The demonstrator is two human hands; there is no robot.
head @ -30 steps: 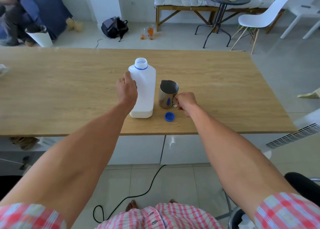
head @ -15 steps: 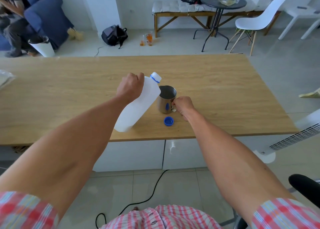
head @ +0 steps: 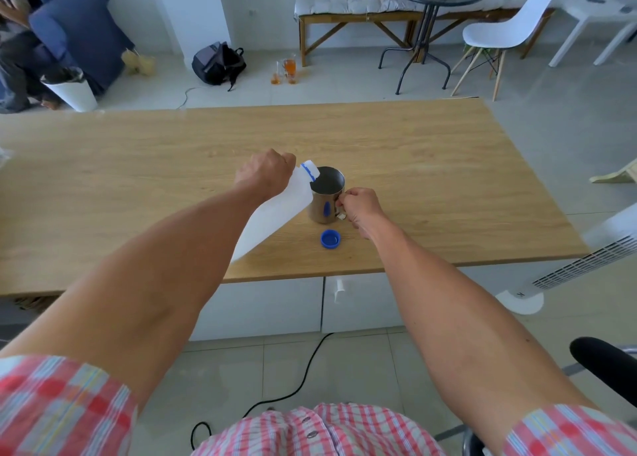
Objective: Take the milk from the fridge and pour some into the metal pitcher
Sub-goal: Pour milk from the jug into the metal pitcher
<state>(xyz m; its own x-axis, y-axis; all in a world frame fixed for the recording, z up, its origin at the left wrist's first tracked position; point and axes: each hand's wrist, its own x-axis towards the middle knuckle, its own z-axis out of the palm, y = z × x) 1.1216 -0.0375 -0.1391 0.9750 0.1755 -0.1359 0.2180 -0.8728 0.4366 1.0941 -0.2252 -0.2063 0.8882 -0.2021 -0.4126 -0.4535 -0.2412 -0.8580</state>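
Milk bottle point(head: 275, 214) gripped by left hand point(head: 263, 174), tipped over metal pitcher point(head: 325, 195). Pitcher handle pinched by right hand point(head: 360, 207). Blue cap point(head: 330, 239) near tabletop point(head: 138, 179) front edge.

White uncapped milk bottle point(head: 275, 214) tilts, mouth over the upright steel pitcher point(head: 325, 197), blue cap point(head: 330, 239) beside.

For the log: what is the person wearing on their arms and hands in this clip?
Both hands, the left hand and the right hand, are bare: no gloves, and no rings, watch or bracelet that I can make out. The forearms are uncovered too. Short sleeves end near the elbows, the left sleeve and the right sleeve, in a red, pink and white check that matches the buttoned shirt front.
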